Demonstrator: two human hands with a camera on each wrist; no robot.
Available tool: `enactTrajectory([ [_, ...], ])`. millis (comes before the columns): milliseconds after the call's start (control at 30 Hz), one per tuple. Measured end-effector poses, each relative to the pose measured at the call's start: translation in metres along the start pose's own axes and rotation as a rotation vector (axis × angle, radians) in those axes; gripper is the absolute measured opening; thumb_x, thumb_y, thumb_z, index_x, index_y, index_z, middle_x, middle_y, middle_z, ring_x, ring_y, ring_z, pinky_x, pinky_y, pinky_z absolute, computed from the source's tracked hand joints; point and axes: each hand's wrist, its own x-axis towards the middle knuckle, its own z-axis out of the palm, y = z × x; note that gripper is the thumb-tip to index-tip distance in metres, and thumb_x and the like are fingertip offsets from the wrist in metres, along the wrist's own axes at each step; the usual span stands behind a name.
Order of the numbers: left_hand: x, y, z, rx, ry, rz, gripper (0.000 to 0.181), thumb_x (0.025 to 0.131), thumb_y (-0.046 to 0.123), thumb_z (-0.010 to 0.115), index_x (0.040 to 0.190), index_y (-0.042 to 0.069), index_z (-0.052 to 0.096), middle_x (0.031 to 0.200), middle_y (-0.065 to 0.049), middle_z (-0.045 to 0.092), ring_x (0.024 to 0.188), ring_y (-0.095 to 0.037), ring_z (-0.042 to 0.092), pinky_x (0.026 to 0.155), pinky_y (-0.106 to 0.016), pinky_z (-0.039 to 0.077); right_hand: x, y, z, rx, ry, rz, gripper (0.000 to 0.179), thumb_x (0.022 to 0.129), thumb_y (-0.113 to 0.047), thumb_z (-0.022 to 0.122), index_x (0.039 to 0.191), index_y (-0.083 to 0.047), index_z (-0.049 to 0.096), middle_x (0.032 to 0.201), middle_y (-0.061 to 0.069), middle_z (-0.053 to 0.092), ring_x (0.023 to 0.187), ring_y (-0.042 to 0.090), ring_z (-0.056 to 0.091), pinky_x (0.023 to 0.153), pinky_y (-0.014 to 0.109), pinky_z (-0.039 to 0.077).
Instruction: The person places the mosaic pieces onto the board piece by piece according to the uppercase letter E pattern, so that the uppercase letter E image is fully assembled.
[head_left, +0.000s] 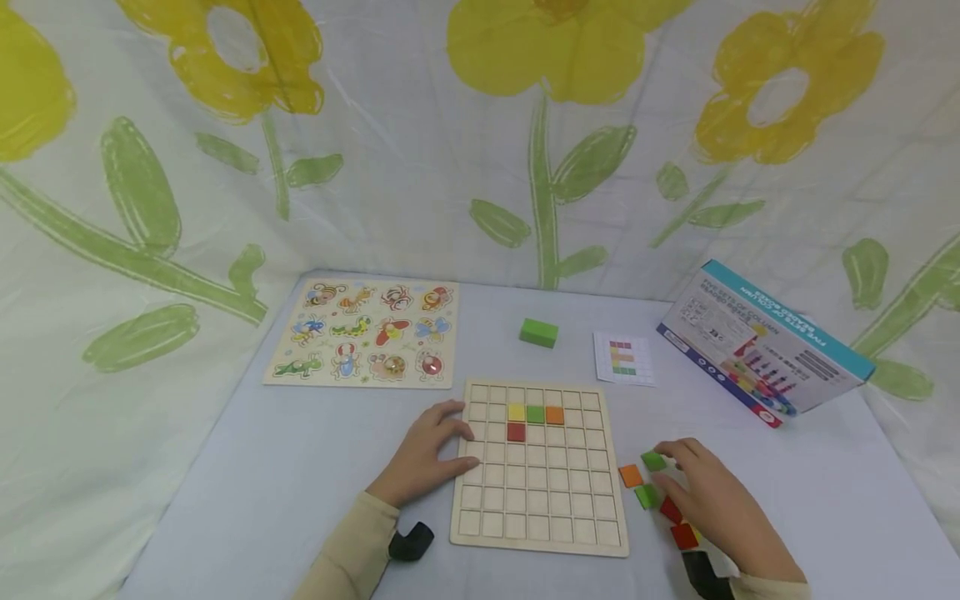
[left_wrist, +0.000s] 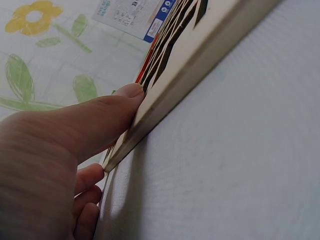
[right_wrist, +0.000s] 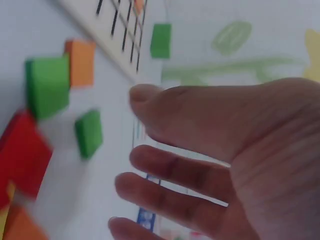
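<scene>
A wooden grid board (head_left: 538, 504) lies on the table, with a yellow tile (head_left: 516, 412), a green tile (head_left: 535, 414) and an orange tile (head_left: 554, 415) in one row. A red tile (head_left: 516, 432) sits below the yellow one. My left hand (head_left: 423, 454) rests at the board's left edge; its thumb (left_wrist: 112, 112) lies over the rim, with fingertips by the edge. My right hand (head_left: 712, 496) hovers over loose tiles right of the board, thumb and fingers apart. Closest to its fingertips is a loose green tile (right_wrist: 89, 134). That hand holds nothing.
A green block (head_left: 539, 332) and a pattern card (head_left: 623, 358) lie behind the board. At the back right stands a printed box (head_left: 765, 342). An insect puzzle board (head_left: 363, 333) lies at the back left. Near the right hand is a loose orange tile (head_left: 631, 476).
</scene>
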Motion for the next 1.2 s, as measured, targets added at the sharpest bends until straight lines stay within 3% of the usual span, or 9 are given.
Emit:
enactTrajectory([
  [133,-0.001,-0.001,0.000,0.000,0.004,-0.002,0.024,0.078,0.041,0.076,0.093,0.030,0.060,0.145,-0.001,0.043,0.138,-0.026,0.035,0.112,-0.048,0.031,-0.011,0.024,-0.001,0.014,-0.114,0.130,0.049,0.085,-0.033,0.070,0.122,-0.003,0.057,0.120,0.017,0.057,0.102,0.030,0.058,0.086,0.053,0.052],
  [267,-0.001,-0.002,0.000,-0.002,0.005,-0.004,0.025,0.077,0.041,0.076,0.093,0.030,0.061,0.146,-0.001,0.043,0.138,-0.027,0.035,0.112,-0.049,0.031,-0.017,0.040,0.004,0.022,-0.157,0.173,0.055,0.083,-0.038,0.071,0.120,0.000,0.058,0.115,0.017,0.059,0.094,0.026,0.057,0.084,0.051,0.054],
  [433,-0.001,-0.002,0.000,0.001,0.004,-0.004,0.025,0.077,0.040,0.076,0.093,0.029,0.061,0.146,-0.001,0.042,0.139,-0.026,0.034,0.113,-0.049,0.030,-0.024,0.048,0.011,0.032,-0.146,0.170,0.053,0.081,-0.038,0.073,0.117,-0.001,0.060,0.105,0.011,0.060,0.083,0.017,0.054,0.079,0.046,0.057],
  [733,-0.001,-0.002,0.002,-0.010,-0.003,-0.003,0.025,0.077,0.041,0.076,0.093,0.030,0.061,0.146,-0.001,0.042,0.139,-0.026,0.034,0.112,-0.049,0.030,-0.028,0.053,0.016,0.031,-0.077,0.136,0.036,0.083,-0.020,0.073,0.113,-0.003,0.062,0.100,0.008,0.062,0.083,0.017,0.055,0.080,0.047,0.056],
  [1033,0.000,0.001,0.001,-0.013,-0.014,-0.016,0.024,0.078,0.040,0.076,0.093,0.029,0.061,0.146,-0.001,0.042,0.139,-0.027,0.033,0.113,-0.049,0.030,-0.028,0.056,0.018,0.016,-0.108,0.160,0.044,0.082,-0.022,0.075,0.115,0.001,0.060,0.103,0.011,0.060,0.081,0.018,0.053,0.079,0.046,0.057],
  [1200,0.000,0.001,0.000,-0.001,-0.011,-0.019,0.024,0.078,0.040,0.076,0.093,0.030,0.061,0.146,0.000,0.042,0.139,-0.026,0.033,0.113,-0.048,0.030,-0.028,0.051,0.016,0.032,-0.062,0.152,0.042,0.083,-0.019,0.073,0.114,0.004,0.056,0.102,0.012,0.059,0.082,0.019,0.054,0.080,0.045,0.056],
])
